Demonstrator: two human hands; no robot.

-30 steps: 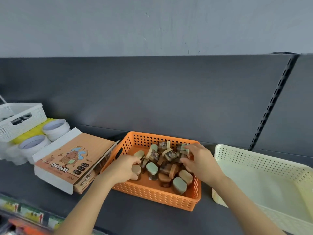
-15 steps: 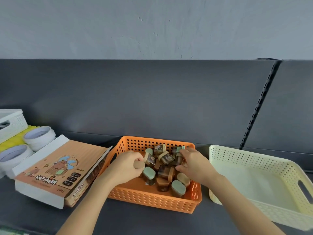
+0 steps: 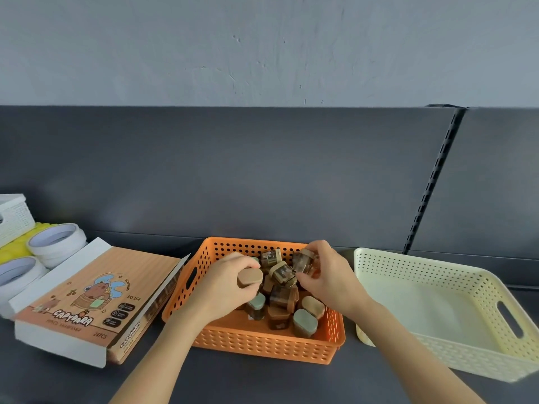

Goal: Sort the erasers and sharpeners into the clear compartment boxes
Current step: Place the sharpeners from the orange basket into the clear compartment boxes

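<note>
Head view, sorting of sharpeners. The left hand (image 3: 224,287) now carries a tan-capped sharpener (image 3: 250,277) up at the 9 o'clock side of the pile (image 3: 280,298); a second ago it gripped the same piece low by the near-left wall of the orange basket (image 3: 262,345); its fingers (image 3: 237,259) curl closed round the body, cap facing the camera. The right hand (image 3: 329,275), earlier spread low over the heap, now pinches a brown-bodied sharpener (image 3: 304,260) between thumb and fingertips at the pile's 1 o'clock, clear of its neighbours. The rest of the sharpeners lie loose in the orange basket, which sits on the shelf at 6 o'clock of the view; the cream basket (image 3: 466,360) at its 3 o'clock holds nothing visible; the printed carton (image 3: 96,293) lies at its 9 o'clock, tape rolls (image 3: 57,239) beyond at 10 o'clock. Reading: one piece is secured in each hand, so the pick step appears complete; no clear compartment box shows in view, so the destination cannot be told; no erasers can be made out.
</note>
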